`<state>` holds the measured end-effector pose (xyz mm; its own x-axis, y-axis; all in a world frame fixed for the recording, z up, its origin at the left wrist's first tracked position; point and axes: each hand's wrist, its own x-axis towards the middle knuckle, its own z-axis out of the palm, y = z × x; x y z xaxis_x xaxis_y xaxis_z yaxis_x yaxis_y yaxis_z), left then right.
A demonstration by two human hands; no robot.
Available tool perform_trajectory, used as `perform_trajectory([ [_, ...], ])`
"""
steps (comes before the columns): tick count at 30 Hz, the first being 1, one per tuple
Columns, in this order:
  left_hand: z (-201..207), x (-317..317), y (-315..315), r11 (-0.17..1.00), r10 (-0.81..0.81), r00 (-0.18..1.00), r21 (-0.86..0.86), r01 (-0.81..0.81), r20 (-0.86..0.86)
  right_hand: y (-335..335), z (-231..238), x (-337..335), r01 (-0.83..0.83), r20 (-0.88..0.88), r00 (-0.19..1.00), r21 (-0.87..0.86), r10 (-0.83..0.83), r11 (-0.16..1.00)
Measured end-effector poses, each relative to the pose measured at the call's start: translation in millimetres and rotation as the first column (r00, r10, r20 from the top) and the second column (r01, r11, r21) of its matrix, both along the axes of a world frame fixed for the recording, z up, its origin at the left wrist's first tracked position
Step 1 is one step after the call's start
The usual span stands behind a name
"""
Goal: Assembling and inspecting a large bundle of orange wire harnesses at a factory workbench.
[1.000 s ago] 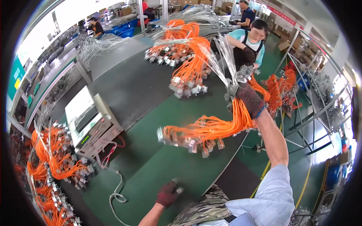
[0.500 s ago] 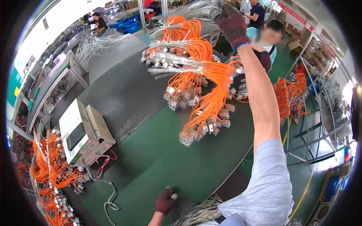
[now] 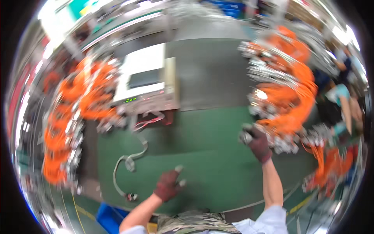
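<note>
My left hand (image 3: 169,185), in a dark red glove with grey fingertips, hovers over the green mat (image 3: 210,171) with fingers apart and nothing in them. My right hand (image 3: 259,145), gloved alike, is at the mat's right side, just left of a heap of orange cable bundles (image 3: 306,84) with silvery connectors. Blur smears its fingertips, and no cable shows coming from them. Left of the mat's middle lies a grey lead (image 3: 117,171) with a small connector end (image 3: 131,197). It runs toward a white box-shaped instrument (image 3: 144,60) with a dark screen and green lit digits.
More orange cable bundles (image 3: 58,132) line the left edge. A blue bin (image 3: 107,218) stands below the table's front left edge. At the right a person in light blue (image 3: 339,95) is near the table, with further orange cables (image 3: 337,165) below.
The view has swung left, putting the instrument near the middle and the cable heap at the right. My right hand has come back from beyond the heap to the mat; my left hand stays low.
</note>
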<state>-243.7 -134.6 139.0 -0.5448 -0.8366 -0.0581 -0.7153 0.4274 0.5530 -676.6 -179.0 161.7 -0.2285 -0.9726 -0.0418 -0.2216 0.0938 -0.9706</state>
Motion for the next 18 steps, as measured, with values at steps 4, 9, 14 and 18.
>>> perform_trajectory([
  [4, 36.5, 86.8, -84.0, 0.871, 0.2, 0.967, -0.424, -0.249, -0.156, 11.6, -54.2, 103.3, -0.227, 0.233, 0.954, 0.148, 0.189, 0.963],
  [9, 103.2, 227.8, -214.7, 0.413, 0.524, 0.812, -0.757, -0.507, -0.258, -12.3, -20.6, 239.6, -0.54, 0.356, 0.816, 0.189, 0.456, 0.82],
  [14, 136.6, 346.3, -343.7, 0.595, 0.742, 0.615, -0.161, -0.787, -0.266, -111.0, 47.9, 391.3, -0.665, 0.341, 0.676, -0.1, 0.654, 0.74],
  [18, 116.5, 387.4, -400.5, 0.791, 0.609, 0.67, 0.262, -0.553, -0.424, -216.2, 81.1, 499.4, -0.574, -0.223, 0.819, -0.318, 0.529, 0.754],
])
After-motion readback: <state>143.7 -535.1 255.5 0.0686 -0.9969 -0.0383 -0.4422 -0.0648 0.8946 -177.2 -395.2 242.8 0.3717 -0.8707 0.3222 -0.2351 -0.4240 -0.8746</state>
